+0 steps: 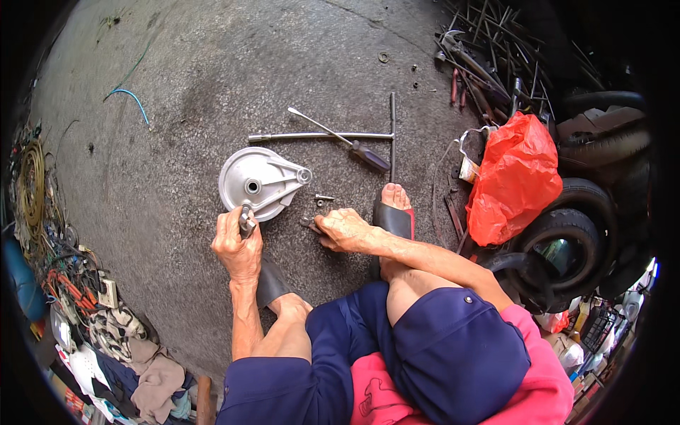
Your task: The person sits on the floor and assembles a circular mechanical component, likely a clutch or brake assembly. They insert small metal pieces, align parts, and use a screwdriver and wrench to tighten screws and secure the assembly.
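A round silver brake drum plate (pixel 237 170) with a pointed arm lies on the ground in front of me. At its near edge my left hand (pixel 238 248) is closed around a short, shiny metal part (pixel 246 222), whose exact kind I cannot make out. To the right, my right hand (pixel 345 230) reaches low over the ground. Its fingers pinch a small dark metal lever (pixel 309 224) with a rounded end. Between the plate and this hand lie a small bolt (pixel 324 197) and a nut (pixel 320 204).
Beyond the plate lies a T-handle wrench (pixel 312 135), crossed by a screwdriver (pixel 370 154). A red plastic bag (pixel 513 180) sits at right beside stacked tyres (pixel 567 234). Tools (pixel 489 64) pile up far right. Cables and cloths (pixel 152 375) line the left side.
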The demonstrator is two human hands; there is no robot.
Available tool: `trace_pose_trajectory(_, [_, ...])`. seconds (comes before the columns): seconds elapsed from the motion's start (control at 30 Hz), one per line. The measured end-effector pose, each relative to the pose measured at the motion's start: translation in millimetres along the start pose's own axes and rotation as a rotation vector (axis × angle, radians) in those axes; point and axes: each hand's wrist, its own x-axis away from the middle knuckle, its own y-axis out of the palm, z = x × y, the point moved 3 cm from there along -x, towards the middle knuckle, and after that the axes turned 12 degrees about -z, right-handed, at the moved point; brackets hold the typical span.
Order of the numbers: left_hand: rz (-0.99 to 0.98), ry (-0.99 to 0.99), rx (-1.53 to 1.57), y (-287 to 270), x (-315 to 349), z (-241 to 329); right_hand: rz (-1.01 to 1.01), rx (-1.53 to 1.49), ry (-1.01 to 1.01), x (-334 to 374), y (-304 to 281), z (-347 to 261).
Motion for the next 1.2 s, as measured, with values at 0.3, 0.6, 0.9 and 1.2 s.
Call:
trace_pose_trajectory(0.3, [-0.073,0.132,-0.183,-68,5,-3,-0.250,0.128,-0.022,45,17,0])
trace_pose_trajectory(0.6, [-0.096,-0.073,-0.367,-130,66,-34,0.059,0.442,0.159,43,5,8])
trace_pose_trajectory(0.9, [0.030,-0.250,-0.291,-138,84,-31,0.341,0.166,0.226,34,-64,16])
trace_pose_trajectory(1.2, [0.040,-0.274,-0.215,-120,84,-27,0.532,0.239,0.362,4,-101,66])
